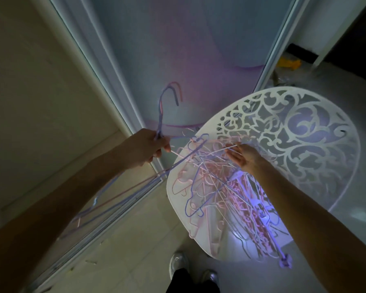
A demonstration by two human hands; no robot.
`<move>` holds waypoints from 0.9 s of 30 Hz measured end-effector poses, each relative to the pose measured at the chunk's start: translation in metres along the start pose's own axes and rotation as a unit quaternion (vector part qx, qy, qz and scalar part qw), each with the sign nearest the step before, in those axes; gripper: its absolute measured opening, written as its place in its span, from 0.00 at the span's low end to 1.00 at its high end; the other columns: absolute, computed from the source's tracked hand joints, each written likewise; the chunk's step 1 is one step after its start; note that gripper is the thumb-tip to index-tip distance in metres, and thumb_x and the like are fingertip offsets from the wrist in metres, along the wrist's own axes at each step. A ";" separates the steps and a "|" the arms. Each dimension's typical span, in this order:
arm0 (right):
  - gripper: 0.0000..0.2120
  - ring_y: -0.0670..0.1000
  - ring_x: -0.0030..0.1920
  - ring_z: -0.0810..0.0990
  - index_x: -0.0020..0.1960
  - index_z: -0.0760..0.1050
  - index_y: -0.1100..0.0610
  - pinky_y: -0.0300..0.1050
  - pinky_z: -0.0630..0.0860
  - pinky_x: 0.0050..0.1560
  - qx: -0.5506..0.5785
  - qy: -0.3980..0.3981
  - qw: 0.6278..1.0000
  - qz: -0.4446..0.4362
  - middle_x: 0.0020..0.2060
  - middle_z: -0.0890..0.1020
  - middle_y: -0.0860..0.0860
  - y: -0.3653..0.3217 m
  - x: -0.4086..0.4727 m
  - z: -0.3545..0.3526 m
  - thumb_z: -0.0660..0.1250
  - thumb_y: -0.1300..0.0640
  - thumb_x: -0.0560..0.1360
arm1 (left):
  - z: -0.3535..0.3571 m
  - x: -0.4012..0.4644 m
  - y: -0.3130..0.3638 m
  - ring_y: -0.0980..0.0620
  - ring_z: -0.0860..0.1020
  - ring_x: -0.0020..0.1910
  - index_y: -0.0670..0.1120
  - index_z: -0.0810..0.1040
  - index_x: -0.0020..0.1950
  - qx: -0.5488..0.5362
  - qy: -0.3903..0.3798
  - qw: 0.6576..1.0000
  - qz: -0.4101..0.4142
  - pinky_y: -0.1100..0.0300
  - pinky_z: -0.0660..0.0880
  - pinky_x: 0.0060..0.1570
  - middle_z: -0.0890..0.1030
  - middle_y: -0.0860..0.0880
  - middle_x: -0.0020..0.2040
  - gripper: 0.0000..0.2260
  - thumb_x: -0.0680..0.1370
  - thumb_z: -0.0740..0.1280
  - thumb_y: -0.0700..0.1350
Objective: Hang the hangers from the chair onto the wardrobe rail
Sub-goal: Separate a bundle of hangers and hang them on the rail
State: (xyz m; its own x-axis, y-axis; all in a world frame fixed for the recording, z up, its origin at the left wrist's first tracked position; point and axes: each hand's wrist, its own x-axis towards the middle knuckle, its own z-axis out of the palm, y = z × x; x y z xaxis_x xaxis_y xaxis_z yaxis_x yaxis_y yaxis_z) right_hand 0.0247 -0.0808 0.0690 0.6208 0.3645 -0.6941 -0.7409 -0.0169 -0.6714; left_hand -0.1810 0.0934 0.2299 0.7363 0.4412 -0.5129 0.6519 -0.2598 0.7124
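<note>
head view: the left hand (145,145) is clenched around the necks of a few thin hangers (160,115), purple and pink, whose hooks stand up above the fist while their bodies trail down and left over the floor. the right hand (244,155) lies over the heap with fingers relaxed and spread, a pale hanger wire touching the fingertips; it does not seem to be clamped on anything. the rest of the hangers sit as a tangled pile (216,187) on the seat of the white chair (304,134) with its cut-out scroll back. the wardrobe's sliding door (178,49) stands just behind; the rail is not in view.

the step in hand looks like gathering a bunch before hanging. to do it well, i judge it best to pick one hook at a time with the right hand, lift it straight up so the shoulders slip free of the tangle, and pass it to the left with all hooks facing one way. pulling sideways would likely drag the whole heap off the seat.

no brand, label or writing can be read anywhere.
</note>
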 end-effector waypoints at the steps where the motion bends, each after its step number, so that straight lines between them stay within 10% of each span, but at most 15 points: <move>1: 0.13 0.43 0.25 0.81 0.40 0.70 0.58 0.36 0.79 0.29 0.006 -0.003 1.000 0.005 0.24 0.82 0.48 0.005 0.000 0.005 0.54 0.63 0.81 | 0.005 0.004 -0.004 0.61 0.64 0.14 0.47 0.74 0.35 0.002 0.027 1.000 0.010 0.73 0.57 0.15 0.68 0.52 0.24 0.15 0.81 0.58 0.45; 10: 0.14 0.44 0.28 0.79 0.37 0.68 0.58 0.34 0.77 0.29 0.083 0.068 0.992 -0.060 0.26 0.80 0.49 0.044 0.014 0.024 0.54 0.67 0.79 | 0.031 0.030 -0.050 0.54 0.69 0.27 0.50 0.74 0.26 0.149 0.081 0.985 -0.009 0.60 0.65 0.34 0.70 0.50 0.25 0.22 0.78 0.60 0.56; 17: 0.06 0.46 0.34 0.78 0.45 0.70 0.60 0.32 0.75 0.24 0.073 0.079 0.992 -0.063 0.30 0.80 0.51 0.053 0.032 0.030 0.57 0.69 0.77 | -0.020 0.028 -0.092 0.52 0.64 0.24 0.48 0.71 0.17 0.058 0.124 0.989 -0.060 0.61 0.60 0.29 0.66 0.52 0.15 0.27 0.75 0.66 0.55; 23: 0.13 0.44 0.25 0.81 0.38 0.67 0.55 0.33 0.77 0.27 -0.016 0.005 1.000 0.002 0.25 0.82 0.48 0.049 0.000 0.017 0.52 0.64 0.80 | -0.002 0.014 -0.095 0.48 0.69 0.27 0.43 0.68 0.27 0.106 0.182 0.977 -0.030 0.57 0.61 0.32 0.69 0.44 0.25 0.24 0.79 0.60 0.55; 27: 0.11 0.46 0.29 0.81 0.39 0.71 0.55 0.37 0.78 0.32 -0.172 -0.047 0.983 0.046 0.27 0.82 0.48 0.040 -0.040 -0.014 0.56 0.60 0.79 | 0.055 0.023 -0.081 0.38 0.78 0.48 0.43 0.76 0.45 0.059 0.132 0.989 -0.008 0.56 0.66 0.38 0.77 0.40 0.39 0.13 0.81 0.58 0.48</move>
State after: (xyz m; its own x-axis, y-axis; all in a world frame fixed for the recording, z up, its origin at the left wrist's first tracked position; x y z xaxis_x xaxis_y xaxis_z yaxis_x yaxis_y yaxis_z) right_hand -0.0262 -0.1089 0.0664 0.5172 0.4301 -0.7400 -0.6519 -0.3622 -0.6662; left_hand -0.2075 0.0776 0.1344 0.6633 0.6509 -0.3693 0.6909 -0.3429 0.6365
